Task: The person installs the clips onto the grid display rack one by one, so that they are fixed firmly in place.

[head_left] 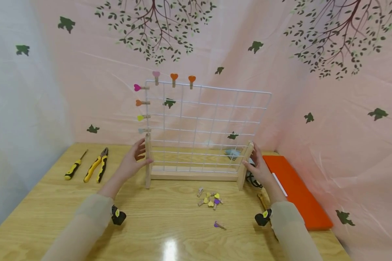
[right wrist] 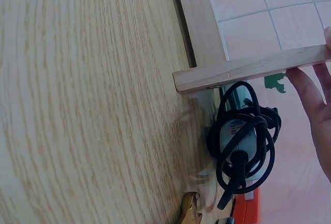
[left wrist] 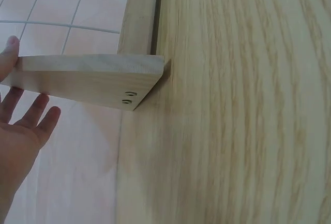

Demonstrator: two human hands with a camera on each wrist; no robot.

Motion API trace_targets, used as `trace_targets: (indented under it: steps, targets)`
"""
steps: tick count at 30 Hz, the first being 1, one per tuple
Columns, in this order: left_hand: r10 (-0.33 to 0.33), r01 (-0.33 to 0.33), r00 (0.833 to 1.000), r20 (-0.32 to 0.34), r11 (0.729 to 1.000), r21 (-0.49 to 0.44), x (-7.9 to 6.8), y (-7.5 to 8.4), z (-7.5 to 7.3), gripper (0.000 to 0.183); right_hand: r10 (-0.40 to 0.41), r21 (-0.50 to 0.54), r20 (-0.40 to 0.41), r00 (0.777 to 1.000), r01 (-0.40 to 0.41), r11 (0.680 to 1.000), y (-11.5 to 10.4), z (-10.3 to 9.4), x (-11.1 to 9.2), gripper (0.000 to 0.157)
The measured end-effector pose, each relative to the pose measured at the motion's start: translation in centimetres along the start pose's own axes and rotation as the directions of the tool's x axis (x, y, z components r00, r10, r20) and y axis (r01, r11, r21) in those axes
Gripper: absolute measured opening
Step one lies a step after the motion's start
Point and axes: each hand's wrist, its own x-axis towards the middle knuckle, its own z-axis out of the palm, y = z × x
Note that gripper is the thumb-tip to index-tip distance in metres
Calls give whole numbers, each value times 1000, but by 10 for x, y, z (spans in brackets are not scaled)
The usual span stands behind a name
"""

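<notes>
A white wire grid (head_left: 232, 89) stands upright in a wooden stand with a crossbar (head_left: 192, 176) along its foot. My left hand (head_left: 134, 159) holds the left wooden post (left wrist: 88, 79), its thumb on one face and fingers on the other. At the opposite end, my right hand (head_left: 259, 167) grips the right wooden post (right wrist: 248, 70) near its top. Heart-topped mini clothespins clip onto the grid's left side and upper left edge, among them a magenta one (head_left: 137, 87) and an orange one (head_left: 174, 77). Several loose clothespins (head_left: 210, 203) lie before the stand; a purple one (head_left: 219, 225) lies nearer.
A screwdriver (head_left: 73, 169) and pliers (head_left: 102, 166) lie at the left. Behind the right post sits a tool with a coiled black cord (right wrist: 258, 167). A brass-coloured wrench-like tool (right wrist: 190, 208) and a flat orange-red case (head_left: 300, 199) are at the right.
</notes>
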Motion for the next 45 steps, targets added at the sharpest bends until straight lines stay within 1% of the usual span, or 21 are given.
trace_targets:
  steps: [4,9,13,16,18,22,25,28,31,33,35,39,40,43,45]
  targets:
    - [-30,31,999,30,999,-41,-4,11,1,77,4,5,-8,1000,-4,1000,0,1,-1,78]
    - [-36,36,999,22,999,-23,-11,26,3,71,16,-9,-10,1000,-16,1000,-2,2,-2,79]
    - [-52,52,998,19,999,-15,-13,30,4,70,23,-11,-6,1000,-23,1000,-4,0,-2,80]
    - [-71,71,997,28,997,-11,-12,31,5,71,49,-26,-2,999,-49,998,-5,-1,-2,80]
    - [-80,80,996,30,997,-12,-12,31,4,72,68,-55,1,998,-67,996,-7,-3,-1,80]
    - [-72,72,997,24,997,-14,-11,28,4,73,81,-102,29,996,-77,992,-14,-7,-2,81]
    - [-63,64,998,24,998,-26,-9,17,5,73,69,-132,45,997,-62,989,-22,-15,-6,78]
    - [-68,69,997,29,997,-30,-7,6,5,74,67,-186,32,997,-60,981,-33,-22,-14,71]
    - [-74,74,997,24,997,-29,-7,-2,6,75,91,-270,22,996,-81,959,-44,-28,-22,64]
    - [-70,71,997,19,997,-30,-6,-3,6,75,108,-331,21,994,-95,939,-51,-30,-27,59]
    - [-67,68,998,12,997,-29,-7,-3,7,75,127,-379,39,991,-104,920,-59,-30,-31,53]
    - [-71,72,997,12,997,-24,-7,-1,7,75,137,-437,106,985,-77,896,-74,-20,-40,45]
    - [-75,75,997,13,997,-20,-7,-1,7,75,139,-433,128,982,-71,899,-77,-16,-43,44]
    - [-82,82,997,13,996,-17,-6,-1,7,74,112,-439,182,977,-21,898,-85,0,-50,43]
    - [-86,86,996,11,996,-15,-6,-1,8,74,95,-427,223,970,9,904,-88,11,-55,43]
